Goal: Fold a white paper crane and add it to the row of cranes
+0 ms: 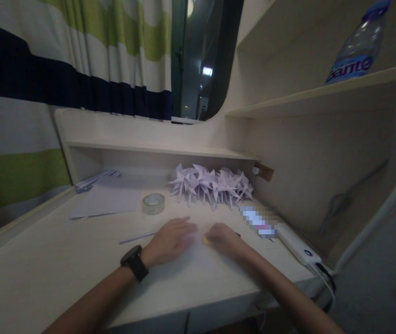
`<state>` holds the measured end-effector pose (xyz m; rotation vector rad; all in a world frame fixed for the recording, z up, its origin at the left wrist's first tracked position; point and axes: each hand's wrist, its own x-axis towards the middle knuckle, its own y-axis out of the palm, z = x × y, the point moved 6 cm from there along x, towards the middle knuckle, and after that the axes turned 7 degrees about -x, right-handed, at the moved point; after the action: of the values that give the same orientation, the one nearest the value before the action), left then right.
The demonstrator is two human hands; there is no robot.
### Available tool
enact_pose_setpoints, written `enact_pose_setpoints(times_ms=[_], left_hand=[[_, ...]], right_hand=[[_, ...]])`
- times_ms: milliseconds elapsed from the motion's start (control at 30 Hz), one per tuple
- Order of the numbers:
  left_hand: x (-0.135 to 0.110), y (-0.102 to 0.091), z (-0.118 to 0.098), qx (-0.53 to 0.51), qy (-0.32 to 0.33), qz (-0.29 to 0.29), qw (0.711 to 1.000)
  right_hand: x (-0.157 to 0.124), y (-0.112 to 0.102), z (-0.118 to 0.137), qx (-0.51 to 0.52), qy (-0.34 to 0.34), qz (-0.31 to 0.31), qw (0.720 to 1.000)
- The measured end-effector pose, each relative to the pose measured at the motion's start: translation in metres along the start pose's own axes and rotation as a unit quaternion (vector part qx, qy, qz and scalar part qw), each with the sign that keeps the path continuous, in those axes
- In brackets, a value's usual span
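While the left grip spreads loosely — one tape roll beyond — the right grip pinches one yellow item.

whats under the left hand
The white desk shows around the left hand, and a thin stick reaches the hand's edge. Whether the stick continues underneath cannot be seen; the hand covers that spot and whatever else may lie there.

Striped curtain hanging on the left, dark window beside it, a light glinting there, pale shelves at right
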<state>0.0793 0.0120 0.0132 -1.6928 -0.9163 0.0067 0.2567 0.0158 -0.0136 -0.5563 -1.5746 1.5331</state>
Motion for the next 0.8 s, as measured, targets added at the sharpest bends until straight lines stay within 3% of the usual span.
enact_pose_setpoints(times_ms=[67,200,800], left_hand=[[-0.002,0.020,-0.001,-0.002,0.033,0.071,0.997],[-0.011,0.046,0.014,-0.005,0.001,0.138,0.990],[-0.018,0.052,0.024,0.053,-0.056,0.095,0.992]], right_hand=[[0.001,-0.001,0.002,0.004,0.003,0.007,1.000],[0.000,-0.001,0.005,0.022,0.009,0.036,0.999],[-0.051,-0.025,0.034,0.019,0.028,0.048,0.998]])
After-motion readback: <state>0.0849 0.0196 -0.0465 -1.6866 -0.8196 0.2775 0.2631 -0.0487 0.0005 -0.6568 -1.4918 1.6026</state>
